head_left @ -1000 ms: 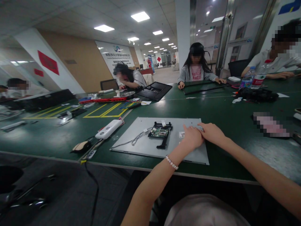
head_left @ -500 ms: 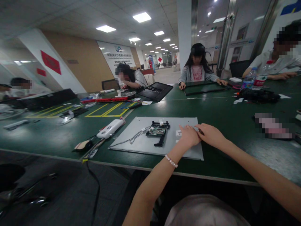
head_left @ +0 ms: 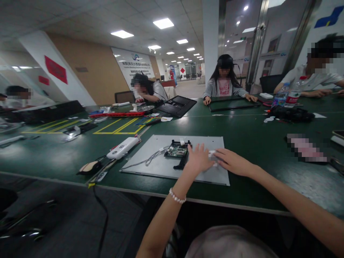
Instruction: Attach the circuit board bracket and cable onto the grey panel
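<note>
A flat grey metal panel (head_left: 153, 168) lies on the green table in front of me. On it rest a green circuit board (head_left: 176, 150) with black plastic brackets (head_left: 180, 164) about it, and a grey cable (head_left: 150, 158) trailing left. My left hand (head_left: 199, 159) is spread over the panel, its fingers apart, just right of the board and partly hiding a bracket. My right hand (head_left: 232, 162) reaches in over the panel's right edge with fingers stretched out, at the small white labels (head_left: 212, 153). Nothing shows in either hand.
Left of the panel lie a white power bank (head_left: 123, 147) and a beige-and-black mouse-like object (head_left: 90, 167). A pink phone-like item (head_left: 306, 147) is at the right. Across the table a person (head_left: 224, 82) holds a black frame (head_left: 233, 107); bottles (head_left: 294, 94) stand farther right.
My left hand has moved left, away from my right hand and closer to the circuit board, fingers spreading. My right hand has shifted slightly left and down. The view has turned slightly.
</note>
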The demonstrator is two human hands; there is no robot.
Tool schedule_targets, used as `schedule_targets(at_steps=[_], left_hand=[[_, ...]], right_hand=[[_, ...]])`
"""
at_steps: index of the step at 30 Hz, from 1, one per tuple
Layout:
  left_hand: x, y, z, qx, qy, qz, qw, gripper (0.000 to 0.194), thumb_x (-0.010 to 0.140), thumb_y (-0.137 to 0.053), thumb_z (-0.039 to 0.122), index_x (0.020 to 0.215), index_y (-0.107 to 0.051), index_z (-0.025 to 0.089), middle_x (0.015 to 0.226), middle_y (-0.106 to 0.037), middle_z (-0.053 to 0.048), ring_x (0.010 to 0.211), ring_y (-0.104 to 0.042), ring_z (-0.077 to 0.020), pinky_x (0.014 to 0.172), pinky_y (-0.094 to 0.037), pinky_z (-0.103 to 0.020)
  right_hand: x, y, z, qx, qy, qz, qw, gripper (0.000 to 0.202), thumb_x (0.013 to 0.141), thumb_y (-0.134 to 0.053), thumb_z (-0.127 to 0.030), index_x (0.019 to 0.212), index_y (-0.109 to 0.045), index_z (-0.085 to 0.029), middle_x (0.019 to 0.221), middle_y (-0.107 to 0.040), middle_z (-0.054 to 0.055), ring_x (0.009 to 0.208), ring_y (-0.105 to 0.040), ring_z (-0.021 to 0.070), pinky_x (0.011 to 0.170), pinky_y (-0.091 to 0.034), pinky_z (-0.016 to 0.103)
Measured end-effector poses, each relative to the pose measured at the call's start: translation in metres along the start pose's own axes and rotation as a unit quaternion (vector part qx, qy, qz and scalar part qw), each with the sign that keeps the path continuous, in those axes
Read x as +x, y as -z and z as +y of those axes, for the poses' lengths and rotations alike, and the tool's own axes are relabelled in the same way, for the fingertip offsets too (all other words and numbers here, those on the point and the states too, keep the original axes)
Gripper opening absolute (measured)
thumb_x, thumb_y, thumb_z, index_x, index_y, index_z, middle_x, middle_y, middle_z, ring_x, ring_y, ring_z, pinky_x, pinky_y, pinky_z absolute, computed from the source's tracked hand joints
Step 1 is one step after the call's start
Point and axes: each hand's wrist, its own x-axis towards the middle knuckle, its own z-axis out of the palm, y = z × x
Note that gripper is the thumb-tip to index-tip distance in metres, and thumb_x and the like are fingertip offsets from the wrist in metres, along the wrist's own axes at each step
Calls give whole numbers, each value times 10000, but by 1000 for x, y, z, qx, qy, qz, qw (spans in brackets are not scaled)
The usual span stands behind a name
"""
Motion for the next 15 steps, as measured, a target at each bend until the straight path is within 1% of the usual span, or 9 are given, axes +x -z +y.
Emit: schedule_targets(at_steps=[2,3,5,6,8,11,13,15], left_hand=[[-7,5,-20,6,42,33,999,501,894,-479,508,1315,-557,247,1545,-318,-140,1413,-257,-366,1073,-129,-712],[-9,8,-30,8,63,50,997,449,909,-461,465,1282,-578,244,1541,-328,-136,1410,-265,-358,1073,-142,-705],[-7,12,-51,11,103,67,992,381,924,-424,380,1187,-635,202,1507,-377,-156,1390,-294,-359,1068,-162,-698],[-5,14,-60,8,119,62,991,366,925,-409,351,1129,-660,180,1478,-414,-170,1373,-319,-361,1063,-170,-699],[3,15,-76,-12,129,26,991,357,925,-387,322,1028,-688,162,1408,-492,-179,1328,-380,-360,1044,-198,-706],[14,17,-91,-57,132,-38,989,341,919,-400,326,996,-689,163,1321,-571,-179,1249,-471,-349,1026,-221,-710],[20,20,-96,-77,152,-52,984,326,912,-426,322,1004,-685,147,1278,-601,-191,1197,-517,-350,1027,-205,-715],[28,26,-102,-86,170,-44,981,330,916,-420,300,1030,-676,125,1260,-609,-205,1180,-532,-356,1029,-192,-718]], right_hand=[[-1,-4,1,-16,1,-12,1000,498,974,-353,-396,1409,-480,-188,1486,-425,133,1374,-371,302,1124,-308,508],[-2,-5,1,-19,-2,-17,1000,511,983,-326,-408,1423,-467,-189,1498,-410,130,1384,-357,301,1131,-297,506],[-3,-4,0,-19,-7,-27,999,533,991,-301,-437,1443,-444,-193,1511,-393,125,1392,-347,297,1141,-284,496],[-3,-2,-1,-18,-10,-32,999,539,992,-297,-447,1452,-434,-202,1520,-381,117,1396,-341,296,1144,-280,494],[-4,0,-2,-12,-21,-42,999,542,992,-292,-460,1469,-407,-229,1541,-352,91,1407,-321,296,1143,-279,498],[-4,1,-2,-5,-32,-48,998,553,994,-272,-478,1481,-386,-242,1555,-332,73,1419,-295,296,1146,-268,505],[-3,0,-1,-8,-28,-48,998,559,996,-261,-475,1478,-392,-226,1554,-331,85,1422,-288,298,1151,-256,507],[-3,-2,1,-12,-22,-46,999,557,997,-258,-468,1474,-399,-218,1554,-330,90,1425,-280,301,1156,-246,512]])
